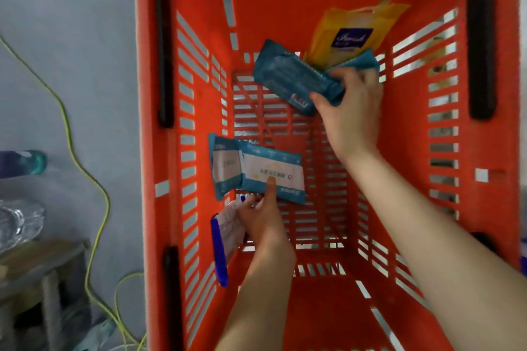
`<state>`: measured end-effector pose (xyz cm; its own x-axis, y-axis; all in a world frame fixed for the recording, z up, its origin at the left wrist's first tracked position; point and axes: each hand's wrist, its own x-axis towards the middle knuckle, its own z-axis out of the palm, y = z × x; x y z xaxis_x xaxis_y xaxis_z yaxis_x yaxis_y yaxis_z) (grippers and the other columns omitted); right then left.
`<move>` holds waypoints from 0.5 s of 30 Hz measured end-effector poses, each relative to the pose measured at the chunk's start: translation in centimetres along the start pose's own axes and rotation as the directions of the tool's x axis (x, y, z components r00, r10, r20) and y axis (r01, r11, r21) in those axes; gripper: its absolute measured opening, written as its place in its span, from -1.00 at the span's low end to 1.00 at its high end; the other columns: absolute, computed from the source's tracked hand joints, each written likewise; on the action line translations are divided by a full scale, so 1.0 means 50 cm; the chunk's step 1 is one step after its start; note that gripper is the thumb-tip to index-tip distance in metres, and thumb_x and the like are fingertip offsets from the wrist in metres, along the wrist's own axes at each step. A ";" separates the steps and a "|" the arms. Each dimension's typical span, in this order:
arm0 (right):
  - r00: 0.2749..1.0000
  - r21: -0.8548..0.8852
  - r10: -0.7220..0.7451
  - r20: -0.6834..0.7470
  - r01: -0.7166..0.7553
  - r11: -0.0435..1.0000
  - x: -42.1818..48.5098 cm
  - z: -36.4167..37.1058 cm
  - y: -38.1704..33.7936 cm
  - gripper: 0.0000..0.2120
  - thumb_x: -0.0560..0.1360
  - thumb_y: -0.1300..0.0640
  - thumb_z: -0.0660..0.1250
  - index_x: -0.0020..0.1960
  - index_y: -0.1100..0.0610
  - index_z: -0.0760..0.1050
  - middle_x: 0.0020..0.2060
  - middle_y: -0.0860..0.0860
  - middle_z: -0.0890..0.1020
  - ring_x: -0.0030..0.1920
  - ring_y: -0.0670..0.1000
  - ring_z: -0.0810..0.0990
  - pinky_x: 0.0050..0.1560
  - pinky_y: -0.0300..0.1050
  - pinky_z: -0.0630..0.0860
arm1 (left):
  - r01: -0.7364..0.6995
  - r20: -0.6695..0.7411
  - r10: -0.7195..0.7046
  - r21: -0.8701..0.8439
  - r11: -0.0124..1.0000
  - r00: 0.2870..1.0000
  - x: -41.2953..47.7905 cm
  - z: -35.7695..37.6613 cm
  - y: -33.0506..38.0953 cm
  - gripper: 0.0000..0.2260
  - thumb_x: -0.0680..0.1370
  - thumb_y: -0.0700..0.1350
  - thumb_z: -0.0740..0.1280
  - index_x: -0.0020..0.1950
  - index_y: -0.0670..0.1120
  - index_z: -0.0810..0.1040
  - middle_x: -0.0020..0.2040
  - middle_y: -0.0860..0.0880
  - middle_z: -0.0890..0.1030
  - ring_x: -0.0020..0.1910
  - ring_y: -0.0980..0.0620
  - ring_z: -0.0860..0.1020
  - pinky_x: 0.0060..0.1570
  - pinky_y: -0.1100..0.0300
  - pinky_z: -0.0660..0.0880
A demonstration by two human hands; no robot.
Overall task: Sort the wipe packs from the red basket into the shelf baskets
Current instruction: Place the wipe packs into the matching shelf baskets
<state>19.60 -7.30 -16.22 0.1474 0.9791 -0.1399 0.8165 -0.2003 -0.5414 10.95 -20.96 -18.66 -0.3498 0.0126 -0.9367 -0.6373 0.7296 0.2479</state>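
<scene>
I look straight down into the red basket (285, 23). My right hand (349, 111) grips a dark teal wipe pack (291, 77) near the basket's far side, and a second teal pack (359, 61) shows behind its fingers. A yellow wipe pack (353, 34) leans against the far wall just beyond. My left hand (263, 219) holds light teal-and-white wipe packs (271, 175), thumb pressed on the front one, with another pack (225, 165) beside it at the left. Below that hand sits a white pack with a blue edge (221, 248) against the left wall.
A yellow-green cable (85, 174) runs across the grey floor left of the basket. Clear plastic bottles (20, 222) and a small wooden stool (42, 262) stand at the lower left. Black handle grips (482, 65) lie along the basket's rim.
</scene>
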 end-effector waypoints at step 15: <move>0.998 0.318 0.059 -0.037 -0.044 0.947 -0.113 -0.132 0.002 -0.85 0.53 0.15 0.34 -0.14 0.12 0.37 -0.35 -0.13 0.47 -0.35 -0.19 0.47 -0.34 -0.41 0.32 | -0.104 0.218 0.200 -0.386 0.917 0.955 -0.080 0.034 0.002 -0.93 0.54 -0.26 0.33 0.01 -0.18 0.55 0.06 -0.17 0.64 0.07 -0.10 0.61 0.15 -0.03 0.53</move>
<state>22.56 -12.61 -10.02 0.2158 0.9662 -0.1411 0.5895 -0.2442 -0.7700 13.46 -19.76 -15.30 -0.3115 0.3073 -0.8992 -0.8129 0.4039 0.4197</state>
